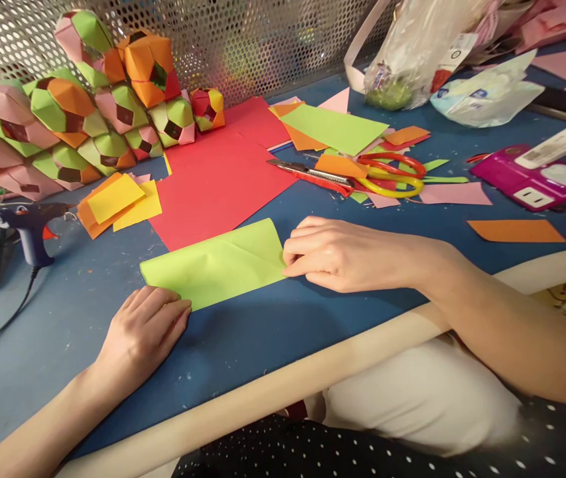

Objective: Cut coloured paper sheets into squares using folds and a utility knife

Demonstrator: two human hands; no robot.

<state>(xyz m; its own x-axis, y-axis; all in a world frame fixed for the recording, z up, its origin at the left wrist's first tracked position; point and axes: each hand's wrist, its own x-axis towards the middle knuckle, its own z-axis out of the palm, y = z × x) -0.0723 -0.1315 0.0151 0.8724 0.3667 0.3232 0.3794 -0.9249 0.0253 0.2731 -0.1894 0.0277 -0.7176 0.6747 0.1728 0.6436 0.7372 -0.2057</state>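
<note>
A sheet of light green paper [223,262], folded over into a long strip, lies on the blue table in front of me. My left hand [146,325] pinches its near left corner, the fingers curled together. At the right end, my right hand [340,255] is closed on the near right corner. The fold along the far side still bulges a little, and faint creases cross the upper face. Just beyond the strip lies a large red paper sheet [223,172].
Folded paper models [78,126] are stacked at the back left, near a glue gun [31,229] and yellow slips [118,199]. Scissors [392,176] and a cutter [312,176] rest among scraps. A purple power strip [531,179] and orange slip [516,230] lie right.
</note>
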